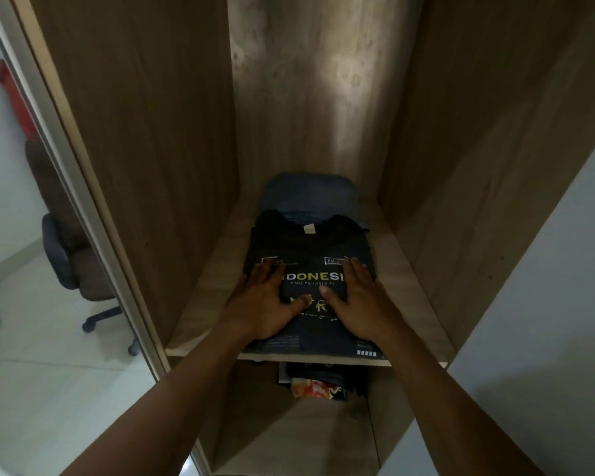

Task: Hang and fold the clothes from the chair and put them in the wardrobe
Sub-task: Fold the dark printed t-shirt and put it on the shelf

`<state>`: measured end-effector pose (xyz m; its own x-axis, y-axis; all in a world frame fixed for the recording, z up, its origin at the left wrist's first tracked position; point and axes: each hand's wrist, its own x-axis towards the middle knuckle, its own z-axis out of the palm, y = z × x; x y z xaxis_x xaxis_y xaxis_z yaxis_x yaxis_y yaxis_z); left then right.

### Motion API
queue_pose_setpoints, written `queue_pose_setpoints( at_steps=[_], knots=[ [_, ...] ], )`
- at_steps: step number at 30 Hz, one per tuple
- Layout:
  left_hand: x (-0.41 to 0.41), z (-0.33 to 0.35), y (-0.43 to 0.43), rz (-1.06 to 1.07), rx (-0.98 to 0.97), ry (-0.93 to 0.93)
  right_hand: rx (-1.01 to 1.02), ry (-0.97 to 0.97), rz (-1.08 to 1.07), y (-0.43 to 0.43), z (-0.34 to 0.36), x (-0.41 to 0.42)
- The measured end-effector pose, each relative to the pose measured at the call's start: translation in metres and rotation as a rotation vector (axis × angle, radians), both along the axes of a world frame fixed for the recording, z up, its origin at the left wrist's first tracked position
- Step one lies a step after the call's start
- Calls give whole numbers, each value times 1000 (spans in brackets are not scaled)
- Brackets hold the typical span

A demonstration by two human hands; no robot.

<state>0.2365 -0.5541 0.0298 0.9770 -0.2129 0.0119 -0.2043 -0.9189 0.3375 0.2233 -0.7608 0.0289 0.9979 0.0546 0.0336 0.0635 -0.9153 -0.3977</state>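
A folded black T-shirt (309,249) with white and yellow print lies on the wardrobe shelf (207,304). My left hand (265,300) rests flat on its left half, fingers straight. My right hand (358,300) rests flat on its right half, fingers spread. Behind the T-shirt lies a folded blue garment (310,194), partly covered by it. The wardrobe (145,132) is a narrow wooden compartment with side walls close on both sides.
On the shelf below sits a small pile of clothes (318,383), one with an orange pattern. A mirrored door (21,235) at the left reflects an office chair (79,269) on a white tiled floor and a red cloth. A white panel (547,304) stands at the right.
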Motion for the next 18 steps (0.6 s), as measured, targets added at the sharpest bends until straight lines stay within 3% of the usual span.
queue_pose_setpoints(
  at_steps=[4, 8, 10, 12, 18],
  knots=[
    [-7, 0, -4, 13, 1, -43, 35, -43, -14, 0, -2, 0],
    [-19, 0, -3, 34, 59, -323, -118, -314, -53, 3, 4, -12],
    [-31, -5, -4, 36, 64, -286, -167, -326, -53, 8, 3, -25],
    [-43, -13, -3, 41, 63, -234, -90, -238, -71, 11, -5, -38],
    [-52, -8, -5, 41, 123, -226, -45, -257, -89, 14, -7, -52]
  ],
)
